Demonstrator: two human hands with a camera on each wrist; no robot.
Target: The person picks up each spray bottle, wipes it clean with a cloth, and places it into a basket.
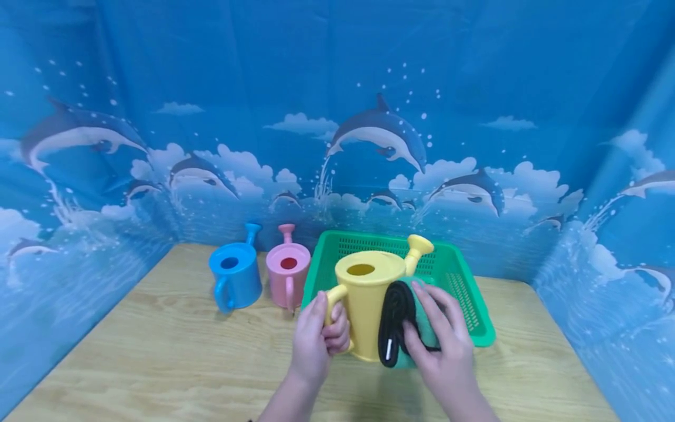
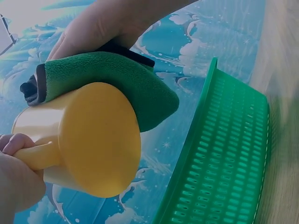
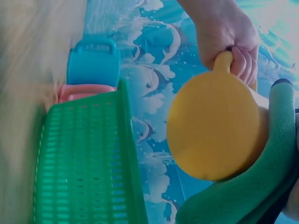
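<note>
My left hand (image 1: 318, 337) grips the handle of a yellow watering can (image 1: 364, 305), its fingers curled round it. The can is lifted off the table, and both wrist views show its round bottom. In my right hand (image 1: 445, 340) is a folded green cloth (image 2: 112, 74) with black edging, pinched between thumb and fingers. The cloth lies against the can's side, below the spout. In the right wrist view the cloth (image 3: 247, 191) wraps along the can's wall, and the left hand (image 3: 229, 39) shows at the handle.
A green perforated basket (image 1: 474, 316) stands on the wooden table (image 1: 174, 351) behind the yellow can. Left of it are a pink watering can (image 1: 279, 287) and a blue watering can (image 1: 245, 281). A blue curtain (image 1: 263, 70) printed with dolphins surrounds the table's back and sides.
</note>
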